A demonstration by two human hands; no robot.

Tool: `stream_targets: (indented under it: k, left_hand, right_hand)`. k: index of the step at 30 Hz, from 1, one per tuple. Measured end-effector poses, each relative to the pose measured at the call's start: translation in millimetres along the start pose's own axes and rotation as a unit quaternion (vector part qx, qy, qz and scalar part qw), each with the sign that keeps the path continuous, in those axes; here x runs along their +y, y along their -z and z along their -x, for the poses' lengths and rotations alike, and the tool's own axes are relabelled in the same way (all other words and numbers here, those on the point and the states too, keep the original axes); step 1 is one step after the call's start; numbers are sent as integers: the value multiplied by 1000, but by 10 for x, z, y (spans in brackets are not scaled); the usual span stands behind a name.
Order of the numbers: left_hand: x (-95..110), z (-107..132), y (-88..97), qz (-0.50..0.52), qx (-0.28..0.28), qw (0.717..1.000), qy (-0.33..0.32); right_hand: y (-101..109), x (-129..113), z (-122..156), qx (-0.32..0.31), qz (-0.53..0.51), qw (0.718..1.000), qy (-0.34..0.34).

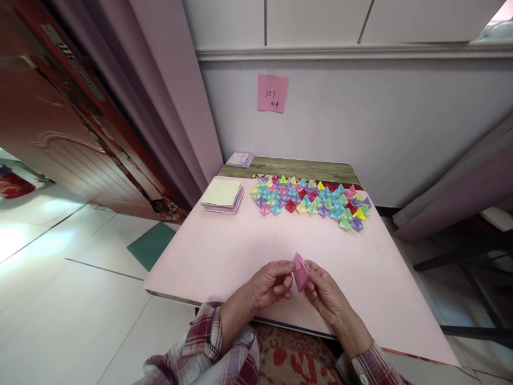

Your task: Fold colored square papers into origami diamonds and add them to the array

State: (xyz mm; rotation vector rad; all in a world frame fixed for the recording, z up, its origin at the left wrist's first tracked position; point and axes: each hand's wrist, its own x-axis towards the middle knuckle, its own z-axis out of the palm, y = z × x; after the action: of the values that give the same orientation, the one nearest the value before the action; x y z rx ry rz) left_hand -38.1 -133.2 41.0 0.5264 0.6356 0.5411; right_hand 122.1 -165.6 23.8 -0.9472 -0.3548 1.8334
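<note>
A small pink folded paper piece is held up over the near part of the pink-covered table. My left hand pinches its upper left edge between thumb and forefinger, the other fingers curled. On the opposite side, my right hand grips the same paper, with its fingers partly hidden behind it. Beyond my hands, many small folded paper pieces in mixed colours sit in rows. To their left lies a stack of square paper sheets, a pale yellow one on top.
A small pack with a printed cover lies at the table's far left corner. On the wall is a pink note with handwriting. A green sheet lies on the floor at left. Purple curtains hang on the left side.
</note>
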Motion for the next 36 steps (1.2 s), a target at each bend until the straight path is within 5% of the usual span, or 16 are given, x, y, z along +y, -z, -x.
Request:
stream_targets:
  k: [10,20,27,36]
  left_hand:
    - [-173,44,69,23,-57,998,25]
    - [-198,18,90,22,-20,999,17]
    - [-191,55,51,-2,-57,998,15]
    - [-187,129,12,-12,-102,994,28]
  right_hand:
    - [130,102,83,-45,-24,997,-51]
    - [119,19,31,-4,9,1000,-2]
    - [110,35,81,16,51,998,19]
    - [60,-25,251,-86,18,995,-56]
